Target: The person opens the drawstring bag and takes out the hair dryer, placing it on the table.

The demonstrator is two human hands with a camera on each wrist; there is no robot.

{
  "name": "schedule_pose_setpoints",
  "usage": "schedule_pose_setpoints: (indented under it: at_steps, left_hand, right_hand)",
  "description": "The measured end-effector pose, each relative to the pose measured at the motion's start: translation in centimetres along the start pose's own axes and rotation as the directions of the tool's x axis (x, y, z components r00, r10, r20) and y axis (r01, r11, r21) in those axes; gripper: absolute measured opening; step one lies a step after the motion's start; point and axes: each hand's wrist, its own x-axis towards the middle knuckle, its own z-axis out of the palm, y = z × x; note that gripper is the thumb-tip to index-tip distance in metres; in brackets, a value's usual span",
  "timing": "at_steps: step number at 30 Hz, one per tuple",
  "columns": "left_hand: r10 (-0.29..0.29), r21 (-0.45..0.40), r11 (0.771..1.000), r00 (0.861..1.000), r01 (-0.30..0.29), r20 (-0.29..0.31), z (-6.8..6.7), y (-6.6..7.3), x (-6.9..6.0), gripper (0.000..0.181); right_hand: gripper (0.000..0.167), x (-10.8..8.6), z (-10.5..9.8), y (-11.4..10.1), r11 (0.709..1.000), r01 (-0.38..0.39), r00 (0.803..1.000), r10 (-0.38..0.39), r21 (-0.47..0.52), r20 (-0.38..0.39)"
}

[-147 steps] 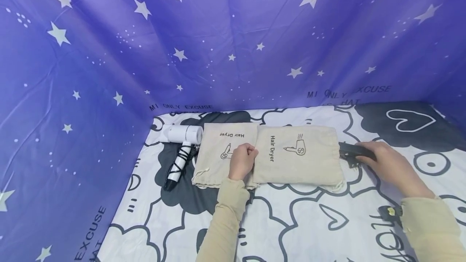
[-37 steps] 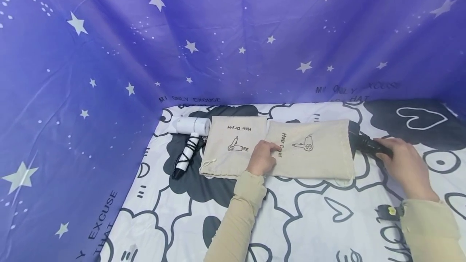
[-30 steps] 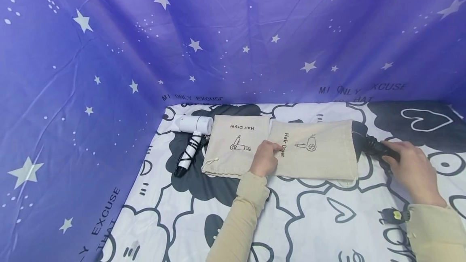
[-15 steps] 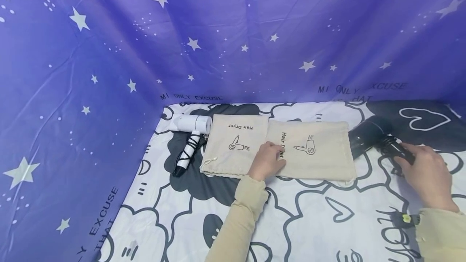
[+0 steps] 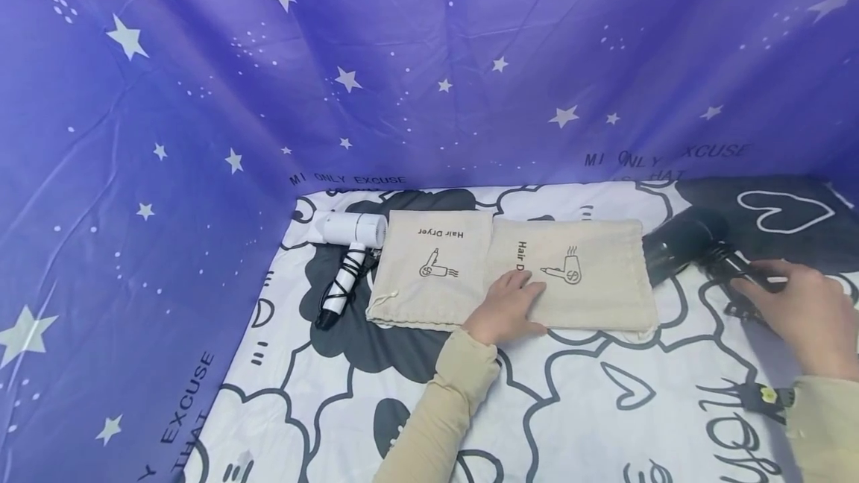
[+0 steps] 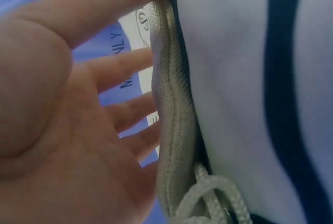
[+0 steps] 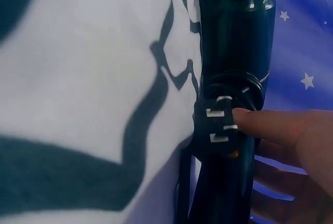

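Note:
In the head view my right hand [image 5: 805,311] grips the handle of a black hair dryer [image 5: 684,237], whose cord is wound round the handle. The dryer's nozzle end lies at the right edge of a beige drawstring bag [image 5: 604,300] printed "Hair Dryer"; whether its tip is still inside, I cannot tell. The right wrist view shows the dryer's plug [image 7: 216,127] beside my thumb. My left hand [image 5: 506,308] rests with spread fingers on the bag's left part. In the left wrist view its fingers [image 6: 127,109] look straight, near a bag's edge and cord [image 6: 213,187].
A second beige bag [image 5: 429,300] lies flat to the left, touching the first. Beyond it sits a white hair dryer [image 5: 352,229] with a black cord round its handle. A patterned black-and-white cloth [image 5: 577,401] covers the surface; a purple starry curtain [image 5: 403,43] stands behind.
The black hair dryer has come out of the right bag toward the right, its body now exposed. The bag has flattened. My left hand's fingers have spread on the bag.

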Motion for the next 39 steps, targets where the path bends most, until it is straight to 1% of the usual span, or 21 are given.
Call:
schedule_pose_setpoints:
  at_steps: [4, 10, 16, 20, 22, 25, 27, 30, 32, 35, 39]
  left_hand:
    - [-0.033, 0.059, 0.998, 0.998, 0.035, -0.046, 0.4, 0.4, 0.1, 0.067]
    - [-0.077, 0.066, 0.994, 0.991, 0.084, -0.105, 0.9, 1.1, 0.2, 0.059]
    - [-0.092, 0.060, 0.993, 0.988, 0.100, -0.125, 1.1, 1.4, 0.1, 0.057]
    - [-0.095, 0.058, 0.993, 0.986, 0.104, -0.138, 1.3, 1.5, 0.3, 0.057]
    - [-0.101, 0.050, 0.993, 0.984, 0.109, -0.148, 1.5, 1.4, 0.4, 0.056]
    - [-0.117, 0.017, 0.993, 0.982, 0.121, -0.148, 1.4, 1.3, 0.5, 0.055]
    - [-0.122, -0.004, 0.992, 0.982, 0.123, -0.142, 1.3, 1.3, 0.5, 0.055]
    - [-0.123, -0.019, 0.992, 0.984, 0.122, -0.132, 1.1, 1.0, 0.4, 0.056]
    - [-0.122, -0.030, 0.992, 0.983, 0.119, -0.139, 1.0, 0.9, 0.4, 0.056]
    - [-0.120, -0.058, 0.992, 0.980, 0.112, -0.158, 0.8, 0.7, 0.2, 0.056]
    - [-0.118, -0.140, 0.986, 0.972, 0.090, -0.205, -0.1, 0.5, -0.4, 0.055]
  right_hand:
    - [0.054, 0.4, 0.0, 0.1, 1.000, -0.018, 0.999, 0.018, 0.014, -0.038]
    - [0.052, 0.9, 0.3, -0.1, 0.997, -0.063, 0.994, 0.066, 0.037, -0.085]
    - [0.054, 1.3, 0.4, -0.1, 0.991, -0.127, 0.989, 0.129, 0.030, -0.077]
    - [0.058, 1.8, 0.5, 0.2, 0.985, -0.172, 0.984, 0.171, -0.011, -0.053]
    - [0.060, 2.1, 0.4, 0.4, 0.983, -0.181, 0.983, 0.180, -0.037, -0.031]
    - [0.062, 2.2, 0.2, 0.7, 0.984, -0.168, 0.986, 0.168, -0.054, 0.004]
    - [0.063, 2.1, -0.1, 0.9, 0.987, -0.155, 0.987, 0.156, -0.046, 0.030]
    - [0.059, 1.8, -0.6, 0.7, 0.991, -0.131, 0.990, 0.133, -0.038, 0.047]
    - [0.056, 1.6, -1.0, 0.3, 0.992, -0.122, 0.991, 0.124, -0.031, 0.044]
    - [0.052, 1.4, -1.5, -0.6, 0.996, -0.093, 0.995, 0.093, -0.012, 0.019]
    - [0.051, 1.1, -1.9, -2.4, 0.999, -0.052, 0.999, 0.052, 0.011, -0.011]
